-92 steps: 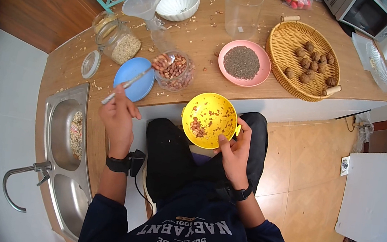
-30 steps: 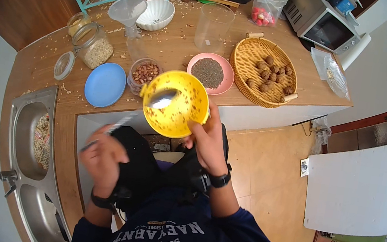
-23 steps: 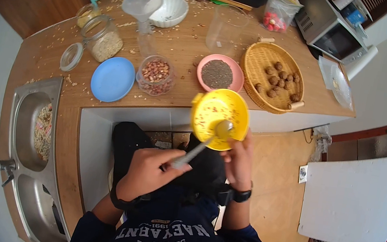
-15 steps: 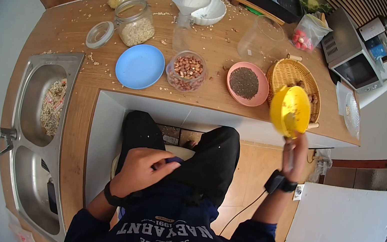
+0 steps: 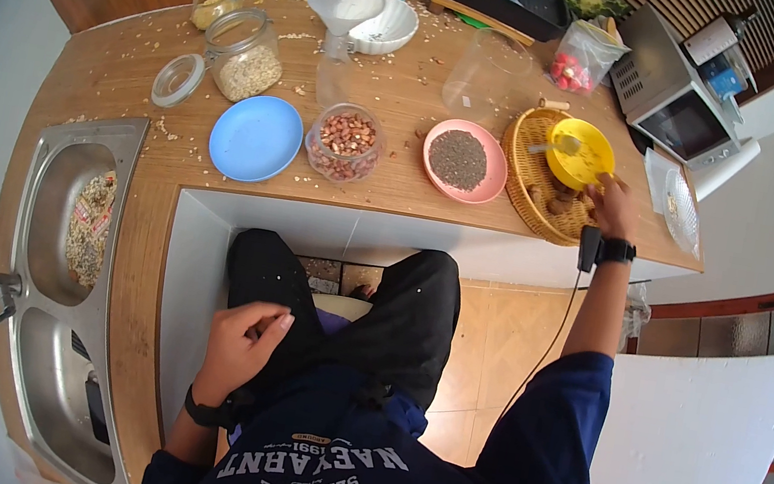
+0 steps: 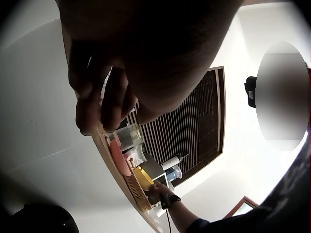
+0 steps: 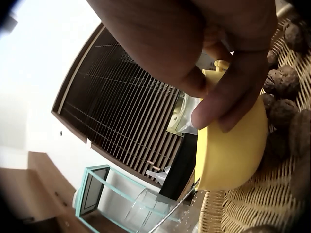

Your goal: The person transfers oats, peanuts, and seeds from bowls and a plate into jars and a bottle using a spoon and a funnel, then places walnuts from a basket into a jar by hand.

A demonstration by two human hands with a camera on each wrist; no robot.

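My right hand (image 5: 614, 203) pinches the rim of a yellow bowl (image 5: 594, 163) between thumb and fingers. The bowl sits at the far side of a round wicker tray (image 5: 521, 174), overlapping some walnuts (image 5: 563, 205). A metal spoon (image 5: 554, 146) leans in the bowl, its handle jutting out over the left rim. In the right wrist view, the bowl (image 7: 231, 150) tilts against the wicker beside dark walnuts (image 7: 283, 112). Above my lap hangs my left hand (image 5: 239, 345), fingers loosely curled around nothing; the left wrist view shows that hand (image 6: 112, 92) holding nothing too.
A jar of peanuts (image 5: 344, 156), a blue plate (image 5: 256, 138) and a pink plate of dark seeds (image 5: 490, 194) line the counter's front. Behind stand an oat jar (image 5: 243, 52), a funnel (image 5: 344, 4), a clear container (image 5: 481, 80) and a microwave (image 5: 678, 101). A sink (image 5: 51, 189) lies left.
The left hand scooped peanuts with the spoon, then let it go in the bowl and drew back over the lap. The right hand carried the bowl rightward from the lap to the wicker tray.
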